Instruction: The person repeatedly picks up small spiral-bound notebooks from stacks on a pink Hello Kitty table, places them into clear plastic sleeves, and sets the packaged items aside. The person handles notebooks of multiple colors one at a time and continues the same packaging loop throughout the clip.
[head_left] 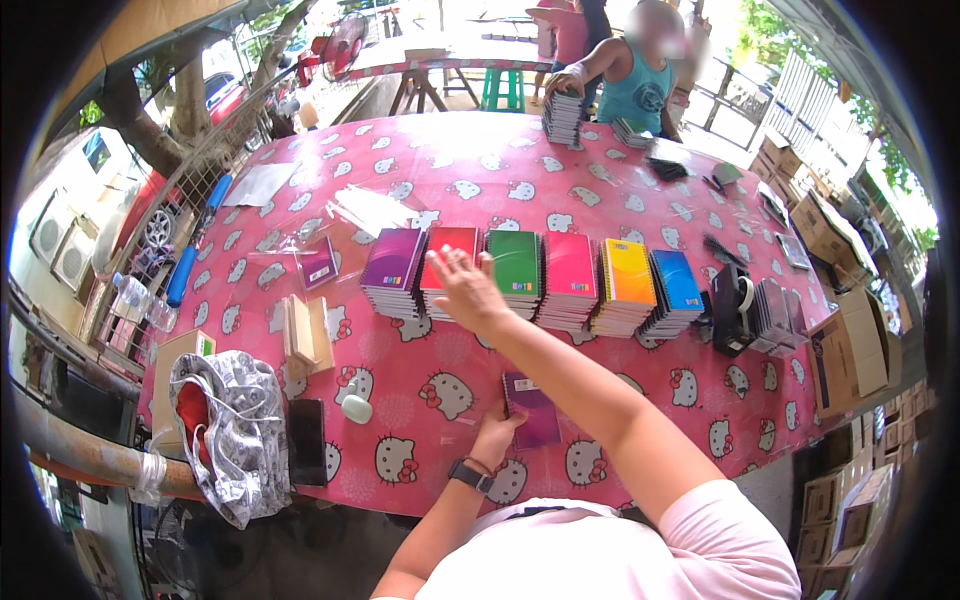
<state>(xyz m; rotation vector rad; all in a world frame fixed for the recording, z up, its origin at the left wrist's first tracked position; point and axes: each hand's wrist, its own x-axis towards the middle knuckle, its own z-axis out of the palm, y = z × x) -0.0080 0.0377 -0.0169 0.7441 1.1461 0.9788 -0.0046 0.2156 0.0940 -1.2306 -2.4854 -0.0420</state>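
Pink cartoon-cat cloth point(370, 425) covers the tbl; outdoor work area. L to R: tree trunk point(190, 90), red fan point(340, 45) at back, co-worker point(640, 95) in teal w/ a hand on a tall stack point(562, 120), cardboard boxes point(850, 355).

Counts: 1 grey-print bag point(240, 400), 1 blk flat item point(306, 440), 1 sm. white case point(357, 408), 6 spiral-notebk stacks in a row — purple point(392, 262), red point(448, 238), green point(515, 255), pink point(570, 265), yellow point(630, 270), blue point(677, 280) — then 1 blk tape dispenser point(735, 315).

R hand point(472, 292): palm down, fingers spread over red; can't tell if touching, no grip visible. L hand point(497, 435): curled round the L side of 1 purple notebk point(540, 415), near tbl's front edge, mid.

Bag hangs over near-L edge; cloth stretches btwn white case & L hand; R forearm crosses above cloth in front of the row.
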